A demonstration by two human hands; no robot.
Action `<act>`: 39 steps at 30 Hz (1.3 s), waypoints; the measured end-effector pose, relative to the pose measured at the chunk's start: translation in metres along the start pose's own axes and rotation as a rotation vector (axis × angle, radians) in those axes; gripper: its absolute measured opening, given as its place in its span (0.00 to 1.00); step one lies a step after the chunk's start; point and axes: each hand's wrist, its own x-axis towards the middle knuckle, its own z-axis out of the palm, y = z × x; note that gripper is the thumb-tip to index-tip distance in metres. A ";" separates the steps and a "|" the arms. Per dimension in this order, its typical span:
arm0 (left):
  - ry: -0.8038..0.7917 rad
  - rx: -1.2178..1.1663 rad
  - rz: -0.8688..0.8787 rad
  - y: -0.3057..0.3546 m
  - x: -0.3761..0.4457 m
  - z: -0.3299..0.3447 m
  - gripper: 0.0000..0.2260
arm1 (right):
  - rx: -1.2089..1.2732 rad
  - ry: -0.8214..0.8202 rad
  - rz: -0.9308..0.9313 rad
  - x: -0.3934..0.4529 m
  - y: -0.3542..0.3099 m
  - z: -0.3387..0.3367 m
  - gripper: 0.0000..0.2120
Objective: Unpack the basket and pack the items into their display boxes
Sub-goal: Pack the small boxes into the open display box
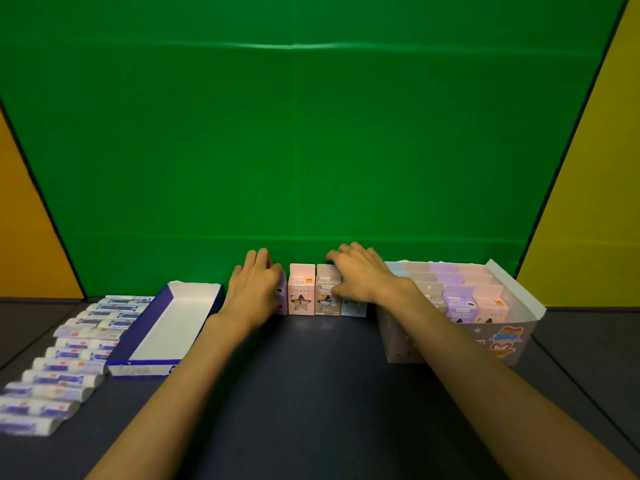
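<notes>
Four small cartons stand in a row against the green backdrop: a purple carton (283,299), a pink carton (302,289), a grey carton (327,299) and a pale blue carton (353,308). My left hand (254,289) lies over the purple carton at the left end, fingers curled over its top and hiding most of it. My right hand (360,275) reaches over the grey and pale blue cartons, with fingers over their tops and the thumb at the grey carton's front. To the right, the sticker-covered display box (450,344) holds several rows of such cartons.
A blue-and-white display box (138,336) lies open with nothing in it, left of my left forearm. Further left, several white-and-blue wrapped packs (69,365) are lined up on the dark table (294,393). The green backdrop stands right behind the cartons.
</notes>
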 end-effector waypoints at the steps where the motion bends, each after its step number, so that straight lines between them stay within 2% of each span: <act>1: -0.012 -0.009 0.001 -0.001 -0.003 -0.001 0.20 | -0.008 0.000 -0.001 0.001 -0.002 0.002 0.26; 4: -0.062 -0.166 -0.044 -0.008 -0.013 -0.009 0.18 | -0.031 0.018 -0.018 0.004 -0.008 0.005 0.26; 6: -0.048 -0.243 -0.066 -0.016 -0.019 -0.015 0.16 | -0.035 0.024 -0.024 0.005 -0.013 0.005 0.27; 9: -0.012 -0.338 -0.121 -0.026 -0.027 -0.029 0.18 | -0.070 0.016 -0.042 0.007 -0.019 0.004 0.24; 13: 0.096 -0.449 -0.166 -0.030 -0.032 -0.048 0.23 | -0.049 0.022 -0.047 0.005 -0.024 0.002 0.19; 16: 0.183 -0.516 -0.175 -0.026 -0.032 -0.061 0.26 | 0.027 0.031 -0.041 0.000 -0.023 -0.007 0.22; 19: 0.246 -0.660 -0.174 -0.017 -0.030 -0.075 0.24 | 0.163 0.050 -0.030 -0.011 -0.015 -0.029 0.25; 25: 0.338 -0.952 -0.102 0.013 -0.018 -0.099 0.20 | 0.530 0.136 -0.005 -0.040 0.027 -0.067 0.32; 27: 0.361 -0.993 -0.068 0.025 -0.013 -0.103 0.19 | 0.618 0.166 0.023 -0.052 0.048 -0.075 0.30; 30: 0.369 -1.031 0.004 0.049 -0.005 -0.106 0.17 | 0.740 0.179 0.016 -0.071 0.084 -0.076 0.22; 33: 0.367 -1.053 0.036 0.073 0.002 -0.104 0.15 | 0.786 0.131 0.009 -0.089 0.116 -0.072 0.16; 39: 0.322 -1.058 0.015 0.112 0.012 -0.095 0.15 | 0.745 0.015 0.061 -0.110 0.151 -0.059 0.19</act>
